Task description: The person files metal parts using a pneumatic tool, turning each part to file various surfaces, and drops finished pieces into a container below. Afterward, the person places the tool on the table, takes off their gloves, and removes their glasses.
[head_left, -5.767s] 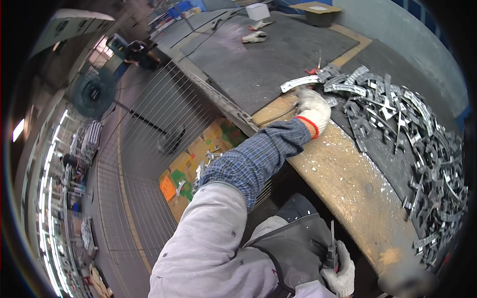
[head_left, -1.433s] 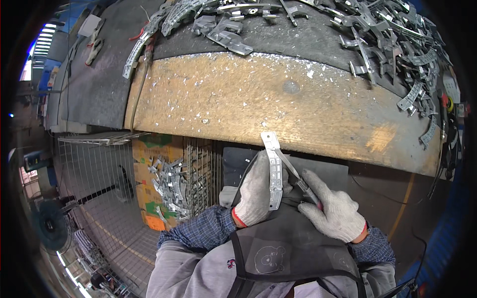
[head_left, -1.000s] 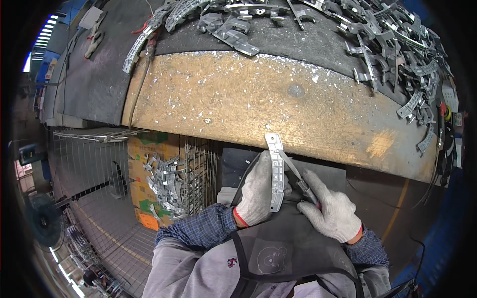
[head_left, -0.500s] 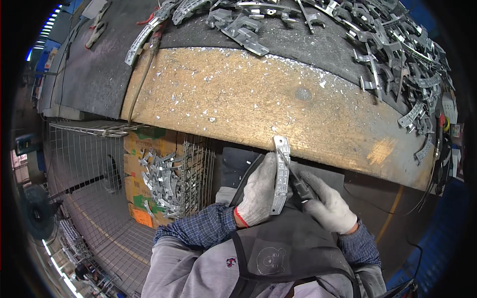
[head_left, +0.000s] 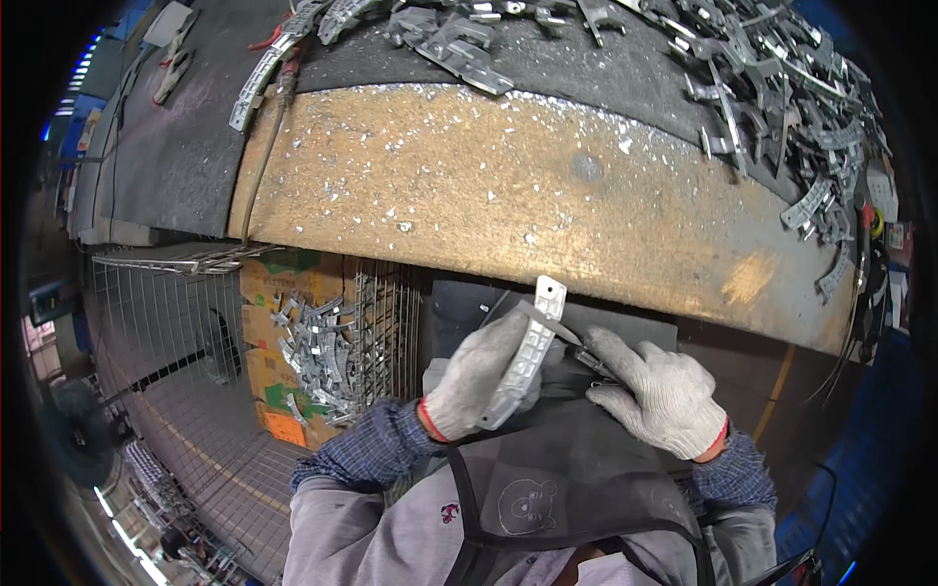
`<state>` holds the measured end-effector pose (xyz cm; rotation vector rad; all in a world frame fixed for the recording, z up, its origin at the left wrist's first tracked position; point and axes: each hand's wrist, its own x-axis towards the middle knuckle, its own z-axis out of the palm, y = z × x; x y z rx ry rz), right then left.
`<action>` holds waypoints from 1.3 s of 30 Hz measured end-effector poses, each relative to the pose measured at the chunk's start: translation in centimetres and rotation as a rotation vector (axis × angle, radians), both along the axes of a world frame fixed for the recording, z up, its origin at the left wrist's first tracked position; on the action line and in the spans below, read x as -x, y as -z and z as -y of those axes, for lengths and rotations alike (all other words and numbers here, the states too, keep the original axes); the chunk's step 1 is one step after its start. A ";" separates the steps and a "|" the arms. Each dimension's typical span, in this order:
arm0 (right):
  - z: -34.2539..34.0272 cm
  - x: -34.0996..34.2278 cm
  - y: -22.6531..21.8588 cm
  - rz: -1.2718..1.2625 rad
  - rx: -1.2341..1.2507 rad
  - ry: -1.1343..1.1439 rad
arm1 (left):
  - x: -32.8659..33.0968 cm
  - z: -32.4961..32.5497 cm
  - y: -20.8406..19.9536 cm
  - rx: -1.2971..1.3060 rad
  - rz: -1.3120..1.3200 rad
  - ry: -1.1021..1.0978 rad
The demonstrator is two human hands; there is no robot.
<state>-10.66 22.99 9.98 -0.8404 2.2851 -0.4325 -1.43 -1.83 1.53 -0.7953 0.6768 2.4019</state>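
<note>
In my gloved left hand [head_left: 471,383] is a curved, ribbed silver metal casting [head_left: 526,359], held at a slant just off the bench's front edge. A hole shows at its upper end. My gloved right hand [head_left: 664,391] is closed around a hand tool with a narrow, flat grey blade [head_left: 555,325]. That blade reaches left across the upper part of the casting; whether its edge touches the metal I cannot tell. Part of the tool's handle is hidden by my fingers.
Metal shavings lie over the wooden board [head_left: 391,176] on the bench. A heap of castings [head_left: 772,88] covers the back right. More castings [head_left: 318,352] fill a cardboard-lined wire cage [head_left: 186,322] at the left. Pliers [head_left: 171,78] lie at the far left.
The casting has tilted, its lower end swinging left with my left hand. My right hand has turned and shifted slightly right, and the blade now lies across the casting, its flat face showing.
</note>
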 end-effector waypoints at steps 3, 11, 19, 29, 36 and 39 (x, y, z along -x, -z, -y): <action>-0.4 -0.6 -0.4 0.030 -0.122 -0.071 | -1.1 2.3 -0.1 -0.099 0.065 0.102; -1.1 2.2 2.6 1.120 -0.060 0.321 | -2.1 2.8 1.8 -0.236 0.112 0.153; -2.2 2.2 -0.6 0.353 0.110 -0.245 | -1.1 4.7 4.2 -0.726 0.231 0.334; -3.2 4.0 0.8 0.493 0.116 -0.328 | 0.3 5.0 4.2 -0.636 0.365 0.494; -2.8 6.1 0.3 1.219 -0.030 0.059 | 1.1 5.0 3.9 -0.520 0.371 0.595; -2.9 6.2 0.5 1.216 -0.094 0.058 | 1.0 5.0 4.0 -0.429 0.371 0.610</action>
